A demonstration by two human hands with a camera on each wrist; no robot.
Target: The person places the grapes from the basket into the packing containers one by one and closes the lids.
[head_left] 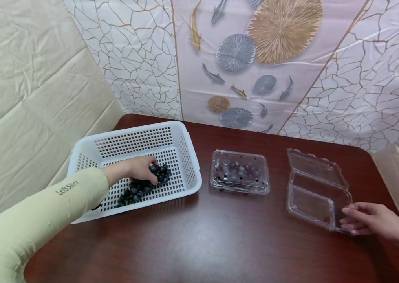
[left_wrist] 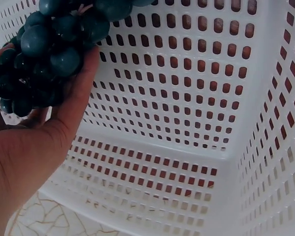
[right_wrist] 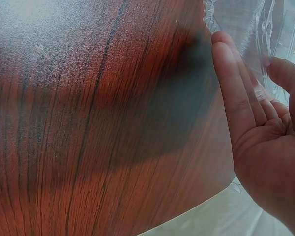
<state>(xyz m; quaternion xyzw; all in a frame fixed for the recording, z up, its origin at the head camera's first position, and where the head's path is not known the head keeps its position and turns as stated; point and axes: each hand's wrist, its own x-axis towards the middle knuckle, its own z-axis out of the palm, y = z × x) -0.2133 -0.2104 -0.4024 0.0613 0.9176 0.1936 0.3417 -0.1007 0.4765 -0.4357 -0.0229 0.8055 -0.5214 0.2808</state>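
Inside a white plastic basket [head_left: 193, 167], my left hand [head_left: 141, 168] grips a bunch of dark grapes [left_wrist: 51, 54], thumb and fingers curled around its sides. More dark grapes [head_left: 129, 196] lie on the basket floor, nearer its front left. At the right of the table, my right hand [head_left: 370, 220] holds the near right corner of an open clear plastic clamshell box [head_left: 312, 202] between thumb and fingers. The box's lid [head_left: 317, 167] stands raised at the back. In the right wrist view, the fingers lie along the outside of the box wall.
A closed clear clamshell box [head_left: 240, 172] of reddish-purple grapes sits between basket and open box. The dark brown wooden table [head_left: 199, 236] meets a patterned wall covering [head_left: 235, 98] at the back. Beige padded panels [head_left: 26, 98] flank the left side.
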